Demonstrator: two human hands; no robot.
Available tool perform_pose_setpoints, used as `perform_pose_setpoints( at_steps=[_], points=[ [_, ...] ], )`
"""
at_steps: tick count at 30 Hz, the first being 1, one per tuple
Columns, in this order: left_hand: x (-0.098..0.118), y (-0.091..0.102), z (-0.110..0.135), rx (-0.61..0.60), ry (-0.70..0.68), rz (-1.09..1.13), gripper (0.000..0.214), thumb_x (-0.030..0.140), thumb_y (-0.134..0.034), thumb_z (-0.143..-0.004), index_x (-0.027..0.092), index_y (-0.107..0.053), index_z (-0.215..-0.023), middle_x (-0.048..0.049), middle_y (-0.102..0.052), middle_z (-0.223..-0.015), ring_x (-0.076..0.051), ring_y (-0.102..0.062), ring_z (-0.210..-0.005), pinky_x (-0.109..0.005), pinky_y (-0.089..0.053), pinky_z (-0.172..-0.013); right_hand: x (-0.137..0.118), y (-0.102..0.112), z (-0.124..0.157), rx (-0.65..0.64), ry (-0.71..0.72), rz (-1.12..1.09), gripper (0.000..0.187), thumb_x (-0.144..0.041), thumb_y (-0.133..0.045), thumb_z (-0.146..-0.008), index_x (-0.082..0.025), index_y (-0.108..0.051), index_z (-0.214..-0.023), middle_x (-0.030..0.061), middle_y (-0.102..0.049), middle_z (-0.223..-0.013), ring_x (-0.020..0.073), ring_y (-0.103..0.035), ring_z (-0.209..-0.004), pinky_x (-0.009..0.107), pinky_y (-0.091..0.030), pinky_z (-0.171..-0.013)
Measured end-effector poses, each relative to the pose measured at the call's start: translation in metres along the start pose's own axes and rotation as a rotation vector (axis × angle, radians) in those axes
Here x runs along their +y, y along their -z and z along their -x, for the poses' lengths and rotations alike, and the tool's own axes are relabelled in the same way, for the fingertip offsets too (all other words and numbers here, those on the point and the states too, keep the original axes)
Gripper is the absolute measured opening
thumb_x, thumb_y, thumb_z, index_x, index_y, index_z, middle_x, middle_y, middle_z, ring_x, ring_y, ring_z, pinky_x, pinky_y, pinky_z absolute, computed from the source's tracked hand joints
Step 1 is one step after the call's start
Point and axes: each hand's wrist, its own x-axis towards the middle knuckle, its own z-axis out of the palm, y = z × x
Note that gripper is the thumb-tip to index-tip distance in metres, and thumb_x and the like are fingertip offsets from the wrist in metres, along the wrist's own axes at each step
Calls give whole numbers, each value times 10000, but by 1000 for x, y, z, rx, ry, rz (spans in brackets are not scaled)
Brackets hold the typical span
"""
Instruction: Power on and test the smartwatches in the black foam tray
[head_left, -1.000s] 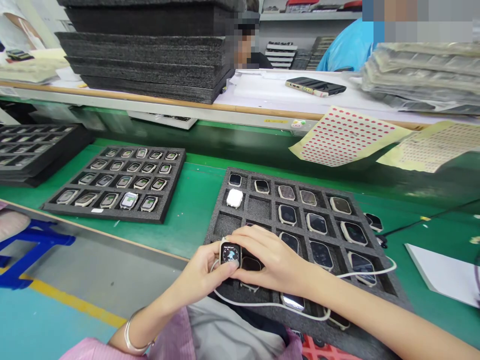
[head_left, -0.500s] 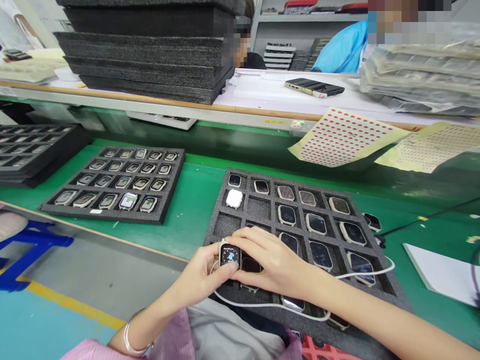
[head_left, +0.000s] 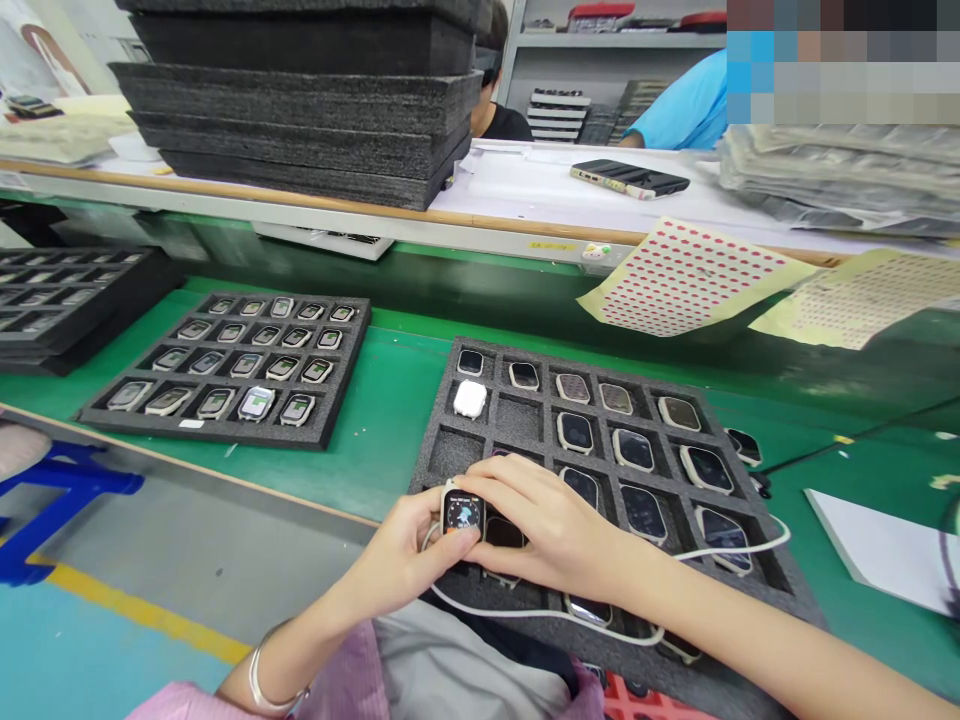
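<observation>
Between my two hands is a smartwatch case [head_left: 463, 510] without a strap, its screen lit with a dial. My left hand [head_left: 416, 545] grips it from the left, thumb at the lower edge of the screen. Closed on its top and right side are the fingers of my right hand [head_left: 540, 515]. A white cable [head_left: 540, 612] runs from by the watch under my right forearm. Below my hands lies a grey foam tray [head_left: 517, 418] with watch cases in its pockets, one showing a white face [head_left: 470, 399]. My right hand hides part of the tray.
To the left, another foam tray [head_left: 327, 425] holds rows of watches, with stacked trays [head_left: 67, 345] beyond it. A shelf above carries piled black foam [head_left: 292, 130] and a phone [head_left: 630, 178]. A white board [head_left: 877, 545] lies at right. A person in blue [head_left: 682, 105] is behind.
The watch stays in both hands, which hold nearly the same pose. The view has shifted slightly. An orange patch now shows at the lower left of the lit screen.
</observation>
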Motion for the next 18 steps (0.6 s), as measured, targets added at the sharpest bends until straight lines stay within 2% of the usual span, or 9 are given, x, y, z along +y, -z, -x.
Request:
perform_pose_setpoints(
  at_steps=[3,5,8,10,12,15,17,18],
  points=[
    [0,-2,0,11,8,-9,185,307,-566,-860,127,-584,-899,8,-488,-761,-119,-395,-695,-225,-341,-644,1,7,-1,-15,0,-24,329,-307,-626,-872,-100,-551,-1116,130,-609,-1022,238,-572,-923,370,-489,-794],
    [1,-4,1,-4,71,9,203,301,-596,-841,139,-567,-961,20,-486,-745,-97,-380,-632,-211,-328,-584,6,13,-4,4,-23,-108,358,-303,-670,-841,-120,-552,-1124,115,-608,-1045,232,-569,-950,362,-477,-827],
    [4,-6,2,-92,175,2,271,280,-681,-769,159,-545,-971,48,-480,-688,-66,-327,-528,-194,-252,-479,21,17,-13,118,-152,-216,371,-277,-717,-802,-143,-554,-1108,80,-607,-1025,203,-576,-938,325,-469,-841],
    [6,-7,2,-144,189,-74,226,247,-702,-738,159,-550,-879,44,-514,-683,-61,-336,-518,-192,-236,-464,30,13,-18,126,-231,-158,347,-278,-724,-796,-135,-570,-1073,80,-605,-1003,208,-576,-930,331,-465,-842],
    [6,-8,3,-170,191,-142,166,214,-685,-740,159,-552,-824,38,-535,-687,-61,-340,-517,-192,-243,-461,34,7,-22,11,-247,7,327,-304,-727,-794,-118,-600,-1031,109,-595,-1025,241,-563,-954,369,-461,-841],
    [0,-9,8,-162,220,-165,147,220,-668,-749,162,-585,-855,34,-536,-668,-70,-356,-522,-190,-287,-471,29,7,-19,-178,-211,273,317,-339,-674,-842,-100,-616,-1042,155,-563,-1111,276,-535,-1003,400,-454,-824],
    [-8,-9,12,-140,245,-152,247,303,-701,-734,162,-610,-915,5,-592,-693,-93,-438,-550,-197,-352,-491,22,15,-13,-257,-207,388,281,-331,-642,-868,-109,-616,-1038,146,-573,-1096,269,-533,-997,391,-451,-813],
    [-11,-10,14,-80,240,-122,330,370,-715,-719,166,-621,-962,-17,-627,-725,-120,-498,-591,-205,-389,-504,17,20,-9,-309,-220,429,251,-328,-640,-867,-120,-624,-1007,130,-594,-1047,264,-544,-967,385,-454,-794]
  ],
)
